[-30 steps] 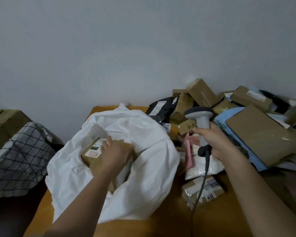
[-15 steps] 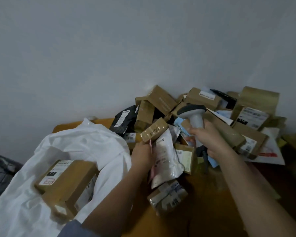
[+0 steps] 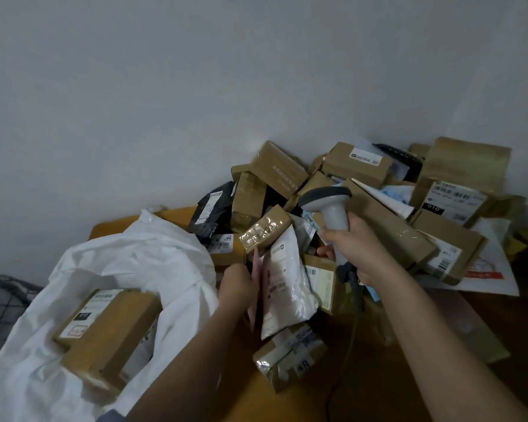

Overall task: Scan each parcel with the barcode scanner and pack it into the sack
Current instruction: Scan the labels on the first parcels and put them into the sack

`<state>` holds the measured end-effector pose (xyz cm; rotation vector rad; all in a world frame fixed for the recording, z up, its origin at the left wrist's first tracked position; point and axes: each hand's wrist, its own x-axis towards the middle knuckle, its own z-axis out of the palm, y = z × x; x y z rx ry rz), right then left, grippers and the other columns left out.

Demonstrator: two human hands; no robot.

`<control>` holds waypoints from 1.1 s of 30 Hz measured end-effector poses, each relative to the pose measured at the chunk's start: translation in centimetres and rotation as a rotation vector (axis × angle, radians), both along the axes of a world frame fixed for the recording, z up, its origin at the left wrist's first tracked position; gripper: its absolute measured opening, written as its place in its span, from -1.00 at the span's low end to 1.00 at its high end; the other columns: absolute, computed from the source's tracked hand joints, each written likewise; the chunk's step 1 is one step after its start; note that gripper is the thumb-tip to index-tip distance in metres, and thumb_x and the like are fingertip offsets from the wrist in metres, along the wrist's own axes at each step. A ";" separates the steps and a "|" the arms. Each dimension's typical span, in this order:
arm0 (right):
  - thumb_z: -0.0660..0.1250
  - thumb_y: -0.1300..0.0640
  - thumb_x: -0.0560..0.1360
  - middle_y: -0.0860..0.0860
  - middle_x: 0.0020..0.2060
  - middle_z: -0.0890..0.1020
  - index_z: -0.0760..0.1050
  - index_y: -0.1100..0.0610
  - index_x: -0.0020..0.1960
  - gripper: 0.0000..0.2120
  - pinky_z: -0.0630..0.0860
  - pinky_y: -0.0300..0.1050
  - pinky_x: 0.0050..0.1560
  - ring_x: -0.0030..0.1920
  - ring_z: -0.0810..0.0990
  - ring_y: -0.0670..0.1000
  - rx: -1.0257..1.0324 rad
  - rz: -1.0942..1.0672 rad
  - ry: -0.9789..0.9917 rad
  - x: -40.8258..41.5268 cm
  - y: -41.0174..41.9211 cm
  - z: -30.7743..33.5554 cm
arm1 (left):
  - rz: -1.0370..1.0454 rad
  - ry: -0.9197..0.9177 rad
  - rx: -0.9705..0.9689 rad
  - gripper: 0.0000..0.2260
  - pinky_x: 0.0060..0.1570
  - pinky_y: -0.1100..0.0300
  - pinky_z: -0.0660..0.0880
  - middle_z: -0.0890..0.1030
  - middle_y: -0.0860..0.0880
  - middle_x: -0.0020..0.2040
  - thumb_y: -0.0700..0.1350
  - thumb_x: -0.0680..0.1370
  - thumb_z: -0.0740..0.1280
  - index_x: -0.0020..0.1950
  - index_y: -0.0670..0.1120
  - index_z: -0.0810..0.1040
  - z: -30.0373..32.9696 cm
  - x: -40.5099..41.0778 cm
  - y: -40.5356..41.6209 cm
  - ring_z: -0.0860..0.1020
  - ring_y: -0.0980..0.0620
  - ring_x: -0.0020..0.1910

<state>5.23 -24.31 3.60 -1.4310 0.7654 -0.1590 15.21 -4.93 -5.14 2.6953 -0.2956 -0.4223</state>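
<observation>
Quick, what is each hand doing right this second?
Left hand: fingers gripping the edge of a pink mailer in the parcel pile.
Right hand: fingers wrapped round the handle of the barcode scanner.

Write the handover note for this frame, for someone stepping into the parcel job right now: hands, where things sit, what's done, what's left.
Left hand: pinching the thin pink flat mailer beside the white plastic mailer bag, at the pile's near edge.
Right hand: gripping the grey corded barcode scanner, head raised over the pile.
Open white woven sack lies on the left with one brown labelled cardboard box inside: that one is packed.
Left: scan the pink mailer, sack it, then work through the heap of brown boxes against the wall.
</observation>
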 end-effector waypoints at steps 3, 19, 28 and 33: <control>0.36 0.23 0.53 0.09 -0.10 0.61 0.46 0.04 0.05 -0.84 0.50 -0.26 -0.45 -0.41 0.66 -0.11 0.020 -0.026 -0.024 0.1 0.3 0.3 | 0.037 -0.036 -0.166 -0.66 -0.55 0.36 0.17 0.34 0.03 -0.47 -0.22 0.53 0.27 -0.41 -0.05 0.28 2.4 0.7 0.1 0.31 0.12 -0.49; 0.57 -0.02 0.35 0.03 -0.17 0.67 0.40 0.08 0.17 -0.48 0.68 0.03 -0.15 -0.26 0.71 -0.03 0.135 -0.251 -0.172 -1.1 5.2 3.8 | -0.817 -1.080 -0.279 -0.85 -0.26 0.07 0.59 0.68 -0.17 -0.11 -0.31 0.36 0.55 -0.12 -0.24 0.66 9.9 -4.1 2.9 0.62 -0.10 -0.21; 0.54 0.22 0.38 0.05 -0.13 0.63 0.42 0.08 0.15 -0.57 0.55 -0.14 -0.36 -0.24 0.67 -0.03 -0.031 -0.254 -0.119 -2.3 4.7 3.8 | -0.394 -0.724 -0.422 -0.66 0.19 -0.09 0.48 0.57 -0.16 0.21 -0.11 0.49 0.46 0.22 -0.20 0.57 10.7 -4.3 4.7 0.51 -0.13 0.20; 0.52 0.22 0.41 0.05 -0.24 0.64 0.47 0.08 0.05 -0.70 0.51 -0.21 -0.43 -0.40 0.61 -0.10 -0.042 -0.201 -0.136 -3.0 4.3 4.3 | -0.028 -0.027 -0.684 -0.47 0.16 0.02 0.55 0.48 -0.06 0.34 -0.10 0.52 0.43 0.45 -0.07 0.35 10.6 -3.8 5.5 0.49 0.03 0.25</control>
